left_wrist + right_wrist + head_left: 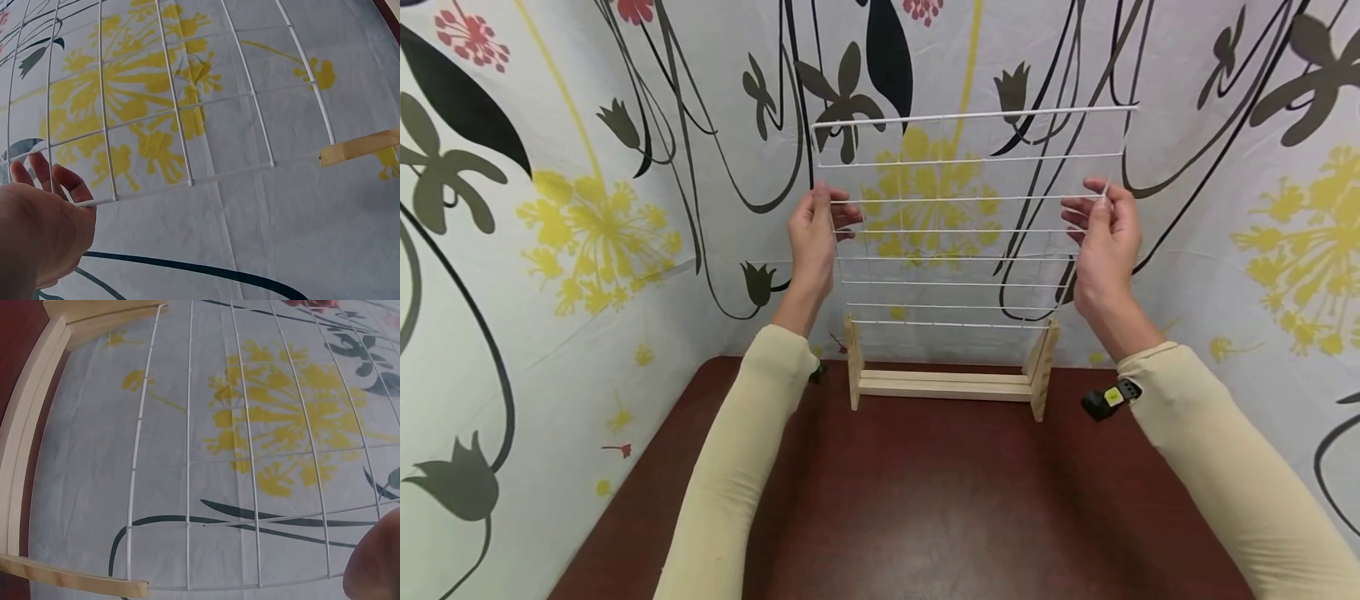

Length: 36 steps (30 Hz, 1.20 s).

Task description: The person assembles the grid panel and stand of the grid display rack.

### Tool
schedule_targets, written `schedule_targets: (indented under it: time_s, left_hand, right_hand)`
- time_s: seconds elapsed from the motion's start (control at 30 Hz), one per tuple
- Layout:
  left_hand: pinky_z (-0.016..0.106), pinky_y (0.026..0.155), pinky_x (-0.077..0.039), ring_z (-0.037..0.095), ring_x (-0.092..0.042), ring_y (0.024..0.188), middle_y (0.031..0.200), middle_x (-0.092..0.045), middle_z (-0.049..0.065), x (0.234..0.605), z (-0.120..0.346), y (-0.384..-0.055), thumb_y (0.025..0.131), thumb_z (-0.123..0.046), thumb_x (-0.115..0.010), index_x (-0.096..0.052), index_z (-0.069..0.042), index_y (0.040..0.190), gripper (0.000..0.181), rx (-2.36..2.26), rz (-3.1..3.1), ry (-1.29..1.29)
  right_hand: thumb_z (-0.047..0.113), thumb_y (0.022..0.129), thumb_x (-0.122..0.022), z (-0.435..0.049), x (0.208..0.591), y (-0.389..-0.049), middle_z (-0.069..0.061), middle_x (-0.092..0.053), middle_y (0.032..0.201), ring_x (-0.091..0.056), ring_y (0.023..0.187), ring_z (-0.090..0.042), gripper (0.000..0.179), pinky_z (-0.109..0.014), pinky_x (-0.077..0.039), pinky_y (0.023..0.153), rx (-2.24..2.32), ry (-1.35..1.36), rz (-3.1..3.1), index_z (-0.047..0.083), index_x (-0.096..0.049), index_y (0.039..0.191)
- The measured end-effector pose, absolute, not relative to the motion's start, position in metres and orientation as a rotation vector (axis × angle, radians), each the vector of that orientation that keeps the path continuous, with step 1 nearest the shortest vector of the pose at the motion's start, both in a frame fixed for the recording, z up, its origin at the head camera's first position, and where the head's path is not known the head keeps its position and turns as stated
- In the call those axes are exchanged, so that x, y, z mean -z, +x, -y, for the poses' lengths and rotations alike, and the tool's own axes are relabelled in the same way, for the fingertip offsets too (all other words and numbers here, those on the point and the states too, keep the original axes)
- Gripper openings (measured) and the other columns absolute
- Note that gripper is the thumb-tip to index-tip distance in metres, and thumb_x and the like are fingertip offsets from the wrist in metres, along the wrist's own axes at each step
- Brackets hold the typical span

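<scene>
A white wire grid panel stands up from a pale wooden stand, its lowest wire level with the tops of the two short wooden uprights. My left hand holds the panel's left side edge, thumb in front and fingers behind the wires. On the opposite edge my right hand pinches the side wire between thumb and fingers. In the left wrist view, the left hand wraps the edge wire, away from the wooden upright. Only part of the right hand shows in the right wrist view.
The stand sits toward the back of a dark red-brown table. White cloth printed with flowers hangs behind and at both sides. A small black device is worn at the right wrist.
</scene>
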State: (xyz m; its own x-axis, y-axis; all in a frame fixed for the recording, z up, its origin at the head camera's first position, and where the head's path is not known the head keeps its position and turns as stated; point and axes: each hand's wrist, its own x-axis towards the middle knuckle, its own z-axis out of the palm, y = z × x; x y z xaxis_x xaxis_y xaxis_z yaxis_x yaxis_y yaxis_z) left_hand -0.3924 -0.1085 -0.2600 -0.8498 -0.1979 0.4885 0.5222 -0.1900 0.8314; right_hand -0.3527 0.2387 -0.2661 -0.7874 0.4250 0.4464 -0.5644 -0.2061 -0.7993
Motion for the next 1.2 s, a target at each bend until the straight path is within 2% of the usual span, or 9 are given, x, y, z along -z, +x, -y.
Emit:
schedule_targets:
  time_s: [0.17,0.33,0.7,0.87,1.07,1.2]
  left_hand:
    - [0.038,0.072,-0.059,0.014,-0.078,0.08,0.082,-0.074,0.001,0.262,0.108,-0.401,0.111,-0.048,-0.046,-0.069,-0.014,0.099,0.043,2.094,1.66,-0.34]
    - [0.034,0.068,-0.059,0.012,-0.077,0.078,0.081,-0.075,-0.001,0.265,0.108,-0.407,0.111,-0.052,-0.046,-0.069,-0.016,0.097,0.044,2.059,1.742,-0.283]
    - [0.032,0.066,-0.06,0.013,-0.075,0.07,0.078,-0.075,-0.001,0.271,0.112,-0.414,0.111,-0.05,-0.047,-0.069,-0.012,0.098,0.046,2.06,1.776,-0.247]
    - [0.035,0.067,-0.062,0.013,-0.074,0.069,0.078,-0.074,0.0,0.276,0.111,-0.418,0.111,-0.048,-0.048,-0.069,-0.011,0.097,0.045,2.087,1.774,-0.25]
    - [0.045,0.074,-0.063,0.014,-0.074,0.068,0.079,-0.074,0.001,0.285,0.112,-0.42,0.111,-0.05,-0.047,-0.069,-0.007,0.1,0.049,2.074,1.814,-0.235]
    - [0.043,0.072,-0.063,0.014,-0.074,0.069,0.078,-0.073,0.0,0.295,0.112,-0.421,0.111,-0.05,-0.047,-0.069,-0.003,0.105,0.053,2.069,1.837,-0.219]
  right_hand:
    - [0.018,0.113,-0.048,-0.242,0.27,-0.358,-0.003,-0.08,0.102,-0.074,0.094,-0.015,0.023,-0.025,-0.054,0.083,-2.104,0.181,1.388,0.014,-0.067,0.126]
    - [0.014,0.111,-0.051,-0.246,0.273,-0.364,-0.003,-0.08,0.094,-0.074,0.085,-0.014,0.019,-0.023,-0.054,0.074,-2.19,0.2,1.341,0.01,-0.068,0.119]
    - [0.014,0.11,-0.054,-0.254,0.277,-0.366,-0.004,-0.079,0.095,-0.073,0.086,-0.014,0.019,-0.023,-0.057,0.075,-2.256,0.206,1.391,0.007,-0.066,0.122]
    - [0.012,0.11,-0.054,-0.256,0.279,-0.367,-0.003,-0.079,0.092,-0.073,0.083,-0.013,0.018,-0.022,-0.056,0.072,-2.264,0.195,1.382,0.006,-0.067,0.121]
    - [0.009,0.11,-0.053,-0.257,0.289,-0.369,-0.003,-0.079,0.089,-0.073,0.079,-0.012,0.018,-0.021,-0.057,0.07,-2.263,0.183,1.409,0.006,-0.067,0.119]
    - [0.008,0.11,-0.052,-0.258,0.3,-0.37,-0.003,-0.079,0.089,-0.072,0.079,-0.011,0.018,-0.02,-0.057,0.07,-2.275,0.176,1.42,0.005,-0.067,0.12]
